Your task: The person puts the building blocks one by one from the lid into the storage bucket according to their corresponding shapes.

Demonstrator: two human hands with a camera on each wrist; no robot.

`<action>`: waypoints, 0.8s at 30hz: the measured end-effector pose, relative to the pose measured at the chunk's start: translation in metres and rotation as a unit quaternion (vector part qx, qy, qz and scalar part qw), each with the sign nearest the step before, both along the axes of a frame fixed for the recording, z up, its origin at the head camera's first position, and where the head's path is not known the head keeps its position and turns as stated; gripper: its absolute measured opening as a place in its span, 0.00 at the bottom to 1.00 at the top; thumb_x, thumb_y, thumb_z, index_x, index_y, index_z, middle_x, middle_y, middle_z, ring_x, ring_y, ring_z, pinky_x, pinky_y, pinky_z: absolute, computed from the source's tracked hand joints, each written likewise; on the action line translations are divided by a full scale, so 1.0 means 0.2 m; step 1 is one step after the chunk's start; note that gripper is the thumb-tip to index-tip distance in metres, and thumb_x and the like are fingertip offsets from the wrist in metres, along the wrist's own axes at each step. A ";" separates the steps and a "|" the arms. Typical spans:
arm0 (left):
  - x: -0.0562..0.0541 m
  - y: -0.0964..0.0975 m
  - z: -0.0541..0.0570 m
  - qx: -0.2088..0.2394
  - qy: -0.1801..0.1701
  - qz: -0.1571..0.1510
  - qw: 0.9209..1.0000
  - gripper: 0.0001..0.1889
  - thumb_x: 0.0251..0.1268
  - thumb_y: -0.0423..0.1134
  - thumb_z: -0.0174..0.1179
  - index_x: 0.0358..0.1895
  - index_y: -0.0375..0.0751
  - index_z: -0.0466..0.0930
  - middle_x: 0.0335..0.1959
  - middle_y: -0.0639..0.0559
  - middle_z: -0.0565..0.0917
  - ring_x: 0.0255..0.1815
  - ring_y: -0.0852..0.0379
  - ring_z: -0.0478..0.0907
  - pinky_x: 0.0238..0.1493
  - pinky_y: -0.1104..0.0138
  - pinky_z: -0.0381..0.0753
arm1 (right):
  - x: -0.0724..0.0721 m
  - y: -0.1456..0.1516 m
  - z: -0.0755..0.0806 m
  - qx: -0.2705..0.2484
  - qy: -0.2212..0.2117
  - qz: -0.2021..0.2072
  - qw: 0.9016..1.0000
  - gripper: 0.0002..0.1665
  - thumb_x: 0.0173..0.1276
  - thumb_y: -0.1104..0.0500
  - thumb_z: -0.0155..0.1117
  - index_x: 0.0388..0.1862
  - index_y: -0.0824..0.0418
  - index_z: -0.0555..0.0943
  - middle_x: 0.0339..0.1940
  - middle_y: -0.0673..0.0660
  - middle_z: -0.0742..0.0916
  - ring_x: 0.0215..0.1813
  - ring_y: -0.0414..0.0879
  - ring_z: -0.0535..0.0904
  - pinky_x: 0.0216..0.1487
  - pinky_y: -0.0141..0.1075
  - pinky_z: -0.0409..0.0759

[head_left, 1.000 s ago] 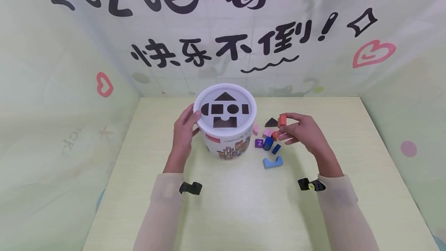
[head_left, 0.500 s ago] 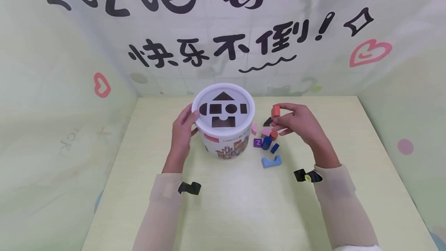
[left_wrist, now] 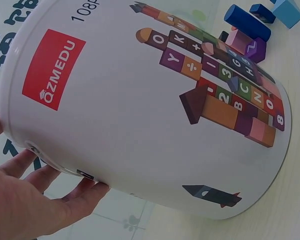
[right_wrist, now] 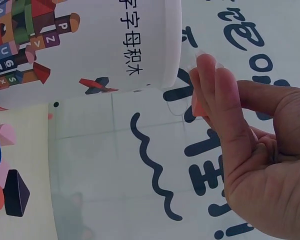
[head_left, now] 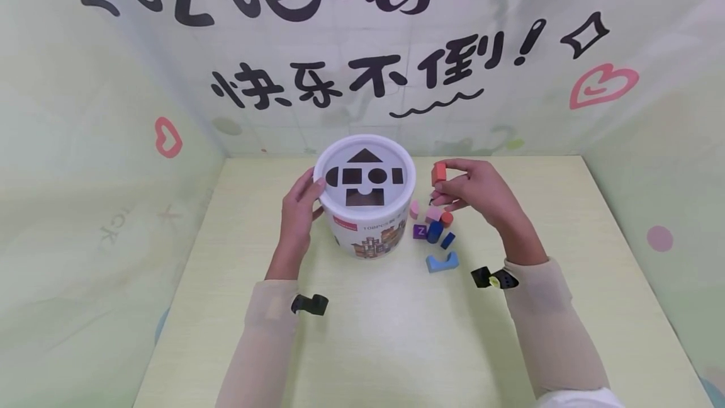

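Observation:
A white toy-block bucket (head_left: pixel 370 235) stands upright on the table, with shaped holes in its lid (head_left: pixel 391 192). My left hand (head_left: pixel 296 213) holds it at the left, thumb on the rim and fingers along the side; the left wrist view shows those fingers against the wall. To the right of the bucket, above the table, my right hand (head_left: pixel 478 187) pinches a red block (head_left: pixel 438 173) between thumb and fingers. In the right wrist view the fingers mostly cover this block (right_wrist: pixel 198 107). The block is near the lid's height, apart from the bucket.
Loose blocks lie right of the bucket: a purple letter cube (head_left: pixel 420 232), blue cylinder (head_left: pixel 435 232), small blue block (head_left: pixel 448 240), light blue arch (head_left: pixel 442 262), pink blocks (head_left: pixel 433 214), an orange-red round block (head_left: pixel 447 219) and a dark triangular block (right_wrist: pixel 16 193). A printed wall (head_left: pixel 362 118) stands behind.
My right hand has moved left and up toward the bucket with the red block, passing over the dark triangular block. The left hand and the bucket have stayed in place.

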State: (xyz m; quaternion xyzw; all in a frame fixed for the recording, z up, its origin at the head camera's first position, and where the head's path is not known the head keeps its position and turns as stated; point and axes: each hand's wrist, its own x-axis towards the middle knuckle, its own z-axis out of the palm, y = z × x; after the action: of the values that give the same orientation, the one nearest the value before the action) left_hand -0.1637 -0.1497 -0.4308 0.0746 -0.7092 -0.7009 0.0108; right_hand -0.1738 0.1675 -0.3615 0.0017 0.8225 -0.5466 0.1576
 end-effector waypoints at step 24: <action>0.00 0.00 0.00 0.011 -0.004 0.008 1.000 0.27 0.69 0.54 0.57 0.69 0.58 0.70 0.67 0.56 0.74 0.62 0.53 0.75 0.61 0.52 0.77 | -0.08 -0.16 0.03 -0.033 -0.022 0.023 0.999 0.30 0.67 0.57 0.67 0.67 0.58 0.72 0.36 0.61 0.89 0.40 0.56 0.88 0.40 0.40 0.87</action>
State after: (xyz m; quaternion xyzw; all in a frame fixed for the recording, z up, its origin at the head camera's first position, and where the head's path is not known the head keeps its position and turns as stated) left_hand -0.1633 -0.1498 -0.4307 0.0828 -0.7008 -0.7084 0.0129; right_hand -0.1893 0.1347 -0.3553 -0.0102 0.8001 -0.5696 0.1878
